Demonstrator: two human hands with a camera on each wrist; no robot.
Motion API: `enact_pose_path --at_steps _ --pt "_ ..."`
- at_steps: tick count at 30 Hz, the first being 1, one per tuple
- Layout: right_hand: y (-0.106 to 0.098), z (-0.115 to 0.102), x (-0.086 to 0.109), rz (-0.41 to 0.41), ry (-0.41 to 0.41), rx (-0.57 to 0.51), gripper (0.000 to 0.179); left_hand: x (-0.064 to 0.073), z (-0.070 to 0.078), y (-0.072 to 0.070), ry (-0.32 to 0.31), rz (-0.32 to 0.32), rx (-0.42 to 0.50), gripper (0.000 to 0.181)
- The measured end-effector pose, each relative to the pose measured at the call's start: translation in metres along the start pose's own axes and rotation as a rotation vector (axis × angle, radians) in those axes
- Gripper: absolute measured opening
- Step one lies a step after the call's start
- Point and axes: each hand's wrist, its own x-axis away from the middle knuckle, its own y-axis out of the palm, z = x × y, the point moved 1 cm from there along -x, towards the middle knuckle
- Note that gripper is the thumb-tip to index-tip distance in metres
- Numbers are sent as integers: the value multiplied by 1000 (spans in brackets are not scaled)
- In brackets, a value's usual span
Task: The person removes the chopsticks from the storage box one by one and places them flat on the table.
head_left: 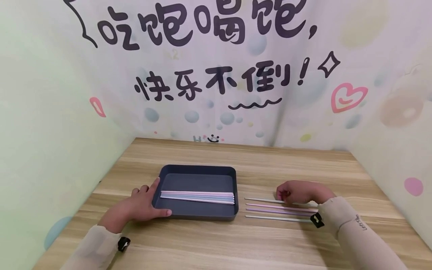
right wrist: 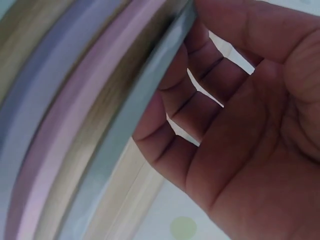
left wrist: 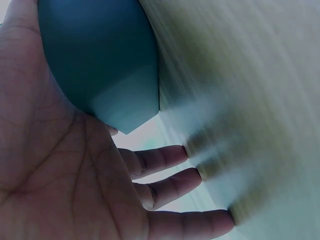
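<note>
Over on the right, the right hand pinches the green stick between thumb and fingertips, the farthest of four on the table; whether it is off the wood yet, I cannot tell. Nearer the person lie the pink stick, the purple stick and then a pale stick, all right of the tray. The left hand is spread around the tray's near left corner, thumb at the front rim, index finger along the left one, and that looks a good brace: light, steady pressure should do. Inside, a bundle of sticks lies crosswise, its tips near the right wall. For the pinch, I'd keep it firm but fingertip-light, since sticks this slim probably roll, lift straight up so the pink one stays undisturbed, and hold the stick level, parallel to its neighbours.
</note>
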Motion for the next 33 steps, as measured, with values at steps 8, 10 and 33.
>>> enact_pose_path --at_steps 8,10,33 --pt "1 1 2 11 -2 0 18 -1 -1 1 1 1 1 129" --pt "2 2 2 20 -10 12 18 -1 -1 1 -1 -1 3 129" --pt "4 -4 3 39 -15 29 18 -1 -4 2 5 2 8 129"
